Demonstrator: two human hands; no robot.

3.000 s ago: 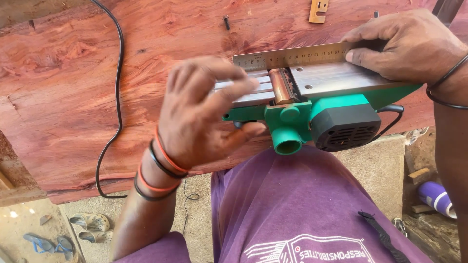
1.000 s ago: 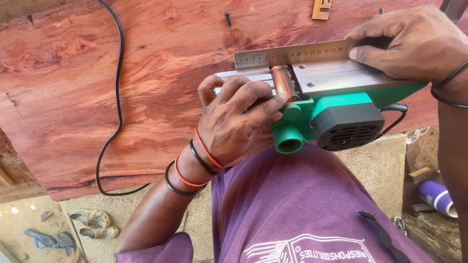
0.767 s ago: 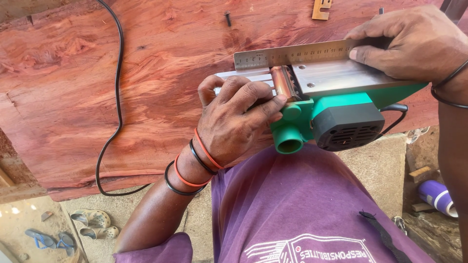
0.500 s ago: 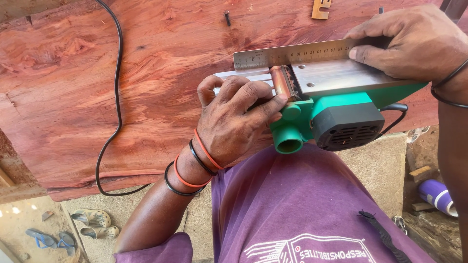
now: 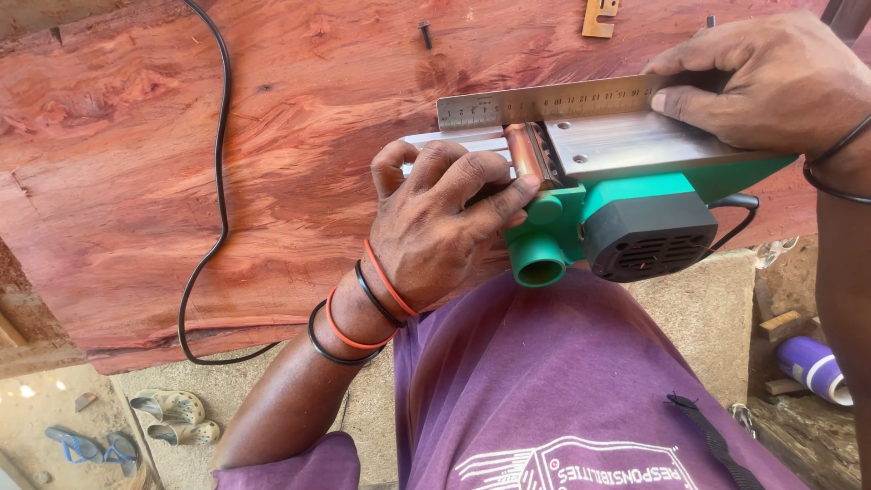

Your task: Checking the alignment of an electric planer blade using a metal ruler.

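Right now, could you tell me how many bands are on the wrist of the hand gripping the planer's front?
4 on the left hand's wrist: two orange bands and two black bands, alternating. Others may be hidden underneath.

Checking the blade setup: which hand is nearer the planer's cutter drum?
Left. The left hand grips the upturned green planer with fingertips right beside the cutter drum. The right hand sits farther along, pressing the steel ruler on the sole plate.

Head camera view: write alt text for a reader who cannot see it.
A green electric planer lies sole-up on a reddish wood slab; the left hand grips its front by the cutter drum while the right hand presses a steel ruler along the sole. A black cord crosses the slab.
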